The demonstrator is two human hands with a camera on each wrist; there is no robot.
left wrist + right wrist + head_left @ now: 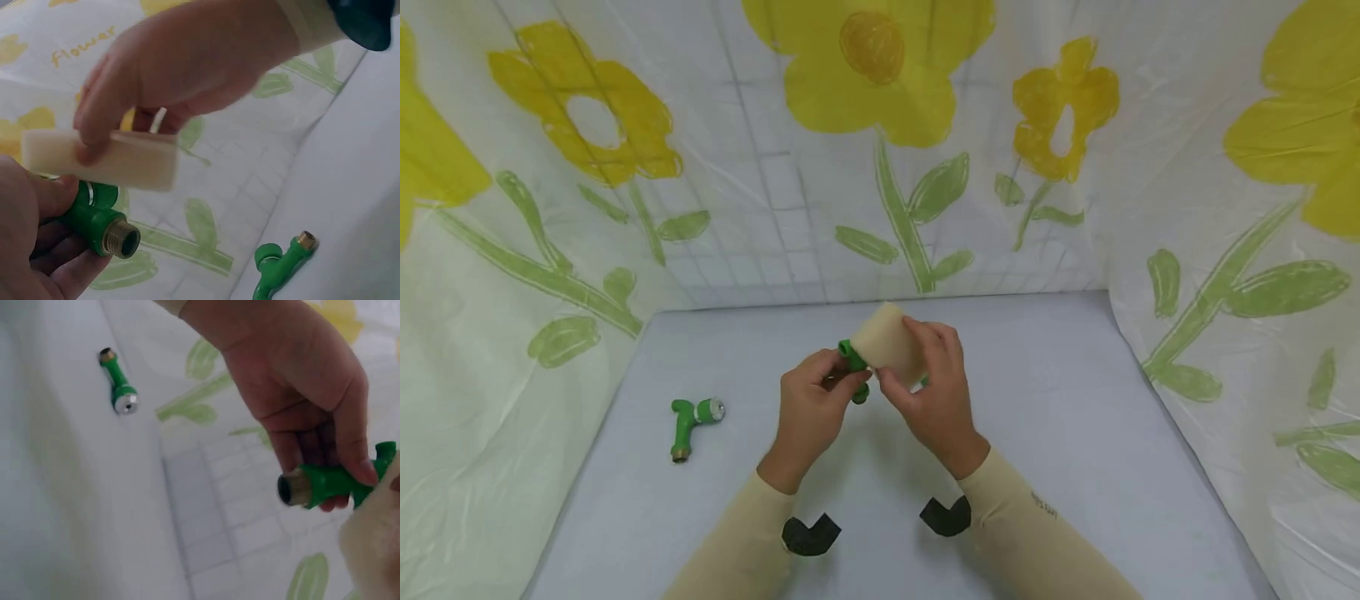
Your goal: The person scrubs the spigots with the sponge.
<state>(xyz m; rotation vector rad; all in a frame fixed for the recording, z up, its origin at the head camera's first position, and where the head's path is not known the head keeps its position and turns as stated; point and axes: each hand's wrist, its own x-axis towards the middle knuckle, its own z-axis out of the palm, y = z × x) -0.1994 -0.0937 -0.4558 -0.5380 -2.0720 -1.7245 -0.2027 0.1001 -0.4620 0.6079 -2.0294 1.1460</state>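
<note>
In front of me my left hand (811,408) holds a green tap body (94,226) between thumb and fingers. Its brass threaded end (297,489) points out of the grip. My right hand (938,400) grips a thick cream sponge-like block (886,340), which lies against the tap body and hides part of it. In the left wrist view the block (137,161) overlaps the top of the tap body, close to the left thumb. A thin white piece (160,119) shows by the right fingers.
A second green tap (688,427) with a brass thread and a silvery round end lies on the white table (1060,400) at the left. A bit of green (923,381) shows beside the right palm. Flower-painted plastic sheeting (737,167) encloses the back and sides.
</note>
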